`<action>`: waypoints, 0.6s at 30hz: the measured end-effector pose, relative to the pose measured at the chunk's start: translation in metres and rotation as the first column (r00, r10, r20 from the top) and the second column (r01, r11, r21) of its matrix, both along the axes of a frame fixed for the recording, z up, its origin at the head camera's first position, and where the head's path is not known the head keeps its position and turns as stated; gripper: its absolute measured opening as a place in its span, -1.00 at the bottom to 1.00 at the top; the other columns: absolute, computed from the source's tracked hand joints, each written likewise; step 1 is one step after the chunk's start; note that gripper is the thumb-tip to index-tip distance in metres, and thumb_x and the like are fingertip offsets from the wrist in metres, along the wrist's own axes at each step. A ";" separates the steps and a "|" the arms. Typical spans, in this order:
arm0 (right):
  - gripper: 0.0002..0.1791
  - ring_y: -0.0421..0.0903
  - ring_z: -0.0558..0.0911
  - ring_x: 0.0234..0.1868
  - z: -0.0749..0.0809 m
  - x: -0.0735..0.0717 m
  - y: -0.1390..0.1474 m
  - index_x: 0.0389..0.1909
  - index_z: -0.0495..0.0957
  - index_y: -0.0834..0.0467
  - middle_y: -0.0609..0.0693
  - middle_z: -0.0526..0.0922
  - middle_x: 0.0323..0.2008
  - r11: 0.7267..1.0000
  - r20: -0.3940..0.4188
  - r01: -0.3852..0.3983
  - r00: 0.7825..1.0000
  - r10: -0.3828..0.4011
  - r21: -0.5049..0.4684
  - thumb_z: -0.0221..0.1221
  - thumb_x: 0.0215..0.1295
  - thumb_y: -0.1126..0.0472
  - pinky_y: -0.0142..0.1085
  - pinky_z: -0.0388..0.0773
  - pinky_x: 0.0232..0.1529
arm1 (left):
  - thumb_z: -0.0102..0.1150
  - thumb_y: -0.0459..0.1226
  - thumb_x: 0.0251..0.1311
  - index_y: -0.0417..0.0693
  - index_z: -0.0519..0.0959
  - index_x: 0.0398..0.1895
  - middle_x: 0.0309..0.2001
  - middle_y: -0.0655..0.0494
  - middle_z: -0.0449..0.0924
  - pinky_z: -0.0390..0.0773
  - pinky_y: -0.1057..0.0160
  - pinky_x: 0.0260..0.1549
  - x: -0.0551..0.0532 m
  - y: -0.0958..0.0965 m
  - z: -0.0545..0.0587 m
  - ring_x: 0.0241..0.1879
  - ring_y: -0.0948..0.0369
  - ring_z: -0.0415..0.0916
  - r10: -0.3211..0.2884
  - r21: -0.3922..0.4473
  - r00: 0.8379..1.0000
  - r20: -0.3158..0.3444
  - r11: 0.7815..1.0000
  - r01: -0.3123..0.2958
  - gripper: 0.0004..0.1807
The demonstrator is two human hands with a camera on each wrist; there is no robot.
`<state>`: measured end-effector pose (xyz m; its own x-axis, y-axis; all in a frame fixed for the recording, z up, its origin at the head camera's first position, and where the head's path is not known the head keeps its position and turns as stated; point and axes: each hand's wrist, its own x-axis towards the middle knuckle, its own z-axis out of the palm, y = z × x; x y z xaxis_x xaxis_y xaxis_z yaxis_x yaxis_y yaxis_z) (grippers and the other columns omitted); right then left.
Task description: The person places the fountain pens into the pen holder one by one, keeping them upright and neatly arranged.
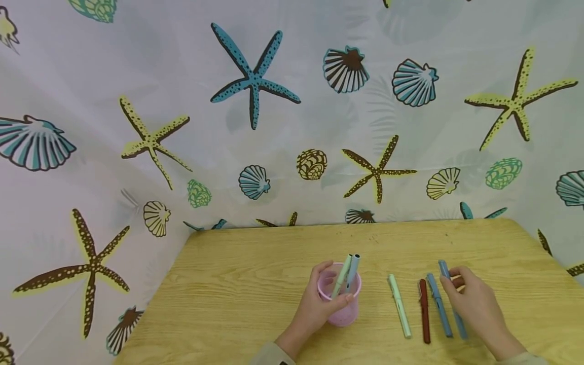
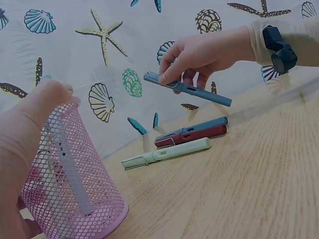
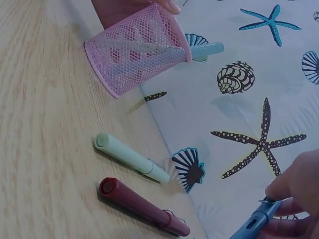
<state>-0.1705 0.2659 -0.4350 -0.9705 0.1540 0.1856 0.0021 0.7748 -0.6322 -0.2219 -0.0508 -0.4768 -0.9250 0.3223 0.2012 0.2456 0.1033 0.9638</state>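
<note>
My left hand [image 1: 315, 304] grips a pink mesh pen cup [image 1: 343, 317] around its side, thumb across the front near the rim. Inside the cup lean a mint green pen [image 1: 341, 278] and a blue pen [image 1: 353, 274], their ends sticking out above the rim. On the right, my right hand [image 1: 476, 299] pinches another blue pen [image 2: 199, 93] between thumb and fingers; the left wrist view shows it lifted above the table. Left of it lie a second blue pen [image 1: 439, 304], a dark red pen [image 1: 425, 312] and a mint green pen [image 1: 400, 306], roughly side by side.
The wooden table [image 1: 237, 284] meets a white cloth [image 1: 283, 142] printed with starfish and shells at its back and sides. A dark device [image 2: 279, 47] is strapped on the right wrist.
</note>
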 end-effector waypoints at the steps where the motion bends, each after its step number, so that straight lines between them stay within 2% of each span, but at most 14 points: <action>1: -0.50 -0.04 0.58 -0.44 0.001 0.000 -0.001 -0.04 0.40 0.37 0.13 0.58 -0.35 1.000 -0.011 -0.002 1.000 0.002 -0.005 -0.02 0.38 -0.05 -0.27 0.44 -0.60 | 0.39 -0.08 -0.03 0.34 0.13 0.30 0.16 0.04 0.30 0.46 0.09 -0.02 0.000 0.000 0.000 0.16 0.05 0.30 0.003 0.000 1.000 0.001 1.000 -0.003 -0.17; 6: -0.55 -0.02 0.59 -0.41 0.006 0.001 -0.010 -0.03 0.41 0.32 0.13 0.59 -0.33 0.999 -0.069 0.005 0.998 -0.008 -0.044 0.02 0.37 -0.01 -0.27 0.46 -0.55 | 0.39 -0.08 -0.03 0.36 0.13 0.29 0.16 0.05 0.29 0.46 0.10 -0.03 0.000 0.000 0.001 0.16 0.05 0.30 0.006 -0.002 1.000 0.003 1.000 -0.005 -0.17; 9: -0.58 -0.03 0.57 -0.40 0.009 0.002 -0.017 -0.03 0.42 0.31 0.12 0.59 -0.32 0.998 -0.130 0.000 0.991 -0.008 -0.068 0.04 0.36 0.02 -0.29 0.47 -0.54 | 0.39 -0.09 -0.02 0.35 0.13 0.29 0.16 0.04 0.29 0.46 0.11 -0.03 0.000 0.000 0.002 0.15 0.05 0.30 0.000 -0.001 1.000 0.000 1.000 0.000 -0.17; 14: -0.66 -0.13 0.51 -0.44 0.013 0.002 -0.028 -0.08 0.44 0.29 0.08 0.59 -0.33 0.996 -0.260 -0.031 0.966 0.009 -0.082 0.09 0.33 0.09 -0.37 0.44 -0.59 | 0.38 -0.09 -0.02 0.33 0.12 0.30 0.17 0.03 0.28 0.46 0.10 -0.03 0.000 -0.001 0.002 0.15 0.03 0.29 -0.005 -0.001 1.000 -0.011 1.000 0.005 -0.17; 18: -0.73 -0.21 0.51 -0.46 0.016 0.001 -0.036 -0.13 0.45 0.26 0.03 0.58 -0.36 0.995 -0.347 -0.057 0.938 0.025 -0.085 0.14 0.30 0.15 -0.39 0.47 -0.55 | 0.38 -0.09 -0.02 0.34 0.12 0.30 0.16 0.03 0.28 0.46 0.11 -0.02 0.000 0.000 0.001 0.15 0.04 0.29 0.000 -0.002 1.000 -0.013 1.000 0.000 -0.17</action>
